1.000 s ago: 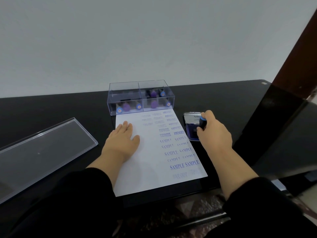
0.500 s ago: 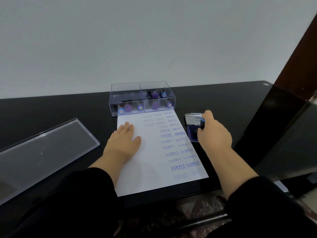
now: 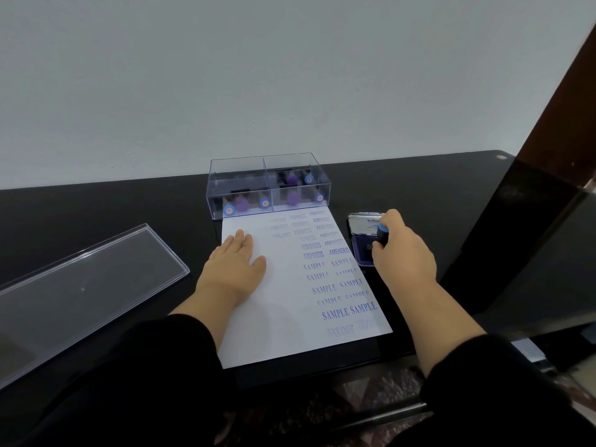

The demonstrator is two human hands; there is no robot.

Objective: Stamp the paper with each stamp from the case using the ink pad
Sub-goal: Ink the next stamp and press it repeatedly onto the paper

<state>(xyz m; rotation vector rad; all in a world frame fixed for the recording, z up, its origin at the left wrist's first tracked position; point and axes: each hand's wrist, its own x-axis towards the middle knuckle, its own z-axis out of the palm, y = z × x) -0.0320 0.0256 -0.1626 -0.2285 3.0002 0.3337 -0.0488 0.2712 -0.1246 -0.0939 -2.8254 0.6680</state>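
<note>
Centrally, head view: black bench point(image 3: 96, 214) carrying a white sheet of paper point(image 3: 290, 317), its right half printed with blue rows reading FAX OUT, EXPRESS, AMENDED and SAMPLE.

Left hand point(image 3: 235, 266), centre-left of frame: palm flat on the paper's upper left part, fingers point(image 3: 240, 240) straight and close together, thumb out to the right, holding nothing.

Right hand point(image 3: 403, 256), right of centre: fingers curled round a dark stamp point(image 3: 382, 235) with a blue cap, which stands on the blue ink pad point(image 3: 362, 250). Pad sits just beside the paper's right edge, its silver lid point(image 3: 366, 222) open at the far side.

Clear case point(image 3: 267, 185), upper centre, touching the paper's far edge: two compartments, each holding stamps with purple and blue ends; exact count cannot be told.

Clear case cover point(image 3: 80, 285), left of frame: flat on the bench, well apart from the paper.

Black sleeves point(image 3: 145, 382), lower frame, cover both forearms.
</note>
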